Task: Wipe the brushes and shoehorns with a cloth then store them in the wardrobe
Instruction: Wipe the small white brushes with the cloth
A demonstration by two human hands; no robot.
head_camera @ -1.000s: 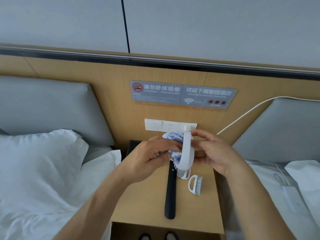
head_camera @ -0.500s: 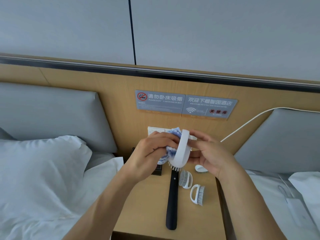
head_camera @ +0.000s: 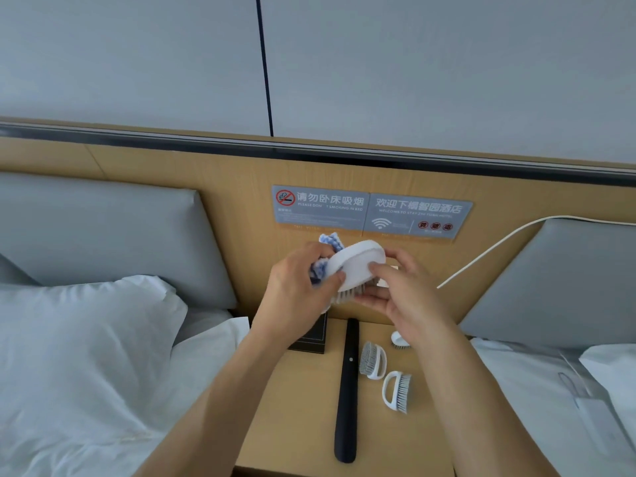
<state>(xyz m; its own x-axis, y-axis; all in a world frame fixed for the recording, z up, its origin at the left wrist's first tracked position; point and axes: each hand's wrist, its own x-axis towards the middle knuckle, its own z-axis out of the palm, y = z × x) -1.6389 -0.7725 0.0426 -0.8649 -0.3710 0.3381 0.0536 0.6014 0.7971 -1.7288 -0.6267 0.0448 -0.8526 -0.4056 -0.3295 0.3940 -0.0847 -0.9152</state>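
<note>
On the desk (head_camera: pixel 303 414), nearest of all, a long black shoehorn (head_camera: pixel 347 390) is laid flat. Just beside it, on its right, two small white brushes (head_camera: pixel 373 360) (head_camera: pixel 396 391) are laid on their sides, close together. A little farther back, a third small brush (head_camera: pixel 399 340) is half hidden behind the right arm. None of these things is being touched now. It cannot be told if they are wiped yet.

Above the back of the desk, a bigger white brush (head_camera: pixel 356 265) is held up in the air with its bristles facing down. It is pinched by the right hand (head_camera: pixel 409 294), with the fingers (head_camera: pixel 380 268) curled over the white back and under the bristles. A blue and white cloth (head_camera: pixel 327 256) is bunched in the left hand (head_camera: pixel 297 287) and is pressed against the side of the brush.

So the wiping looks only partly done. The storing is still left, and no wardrobe is seen.
</note>
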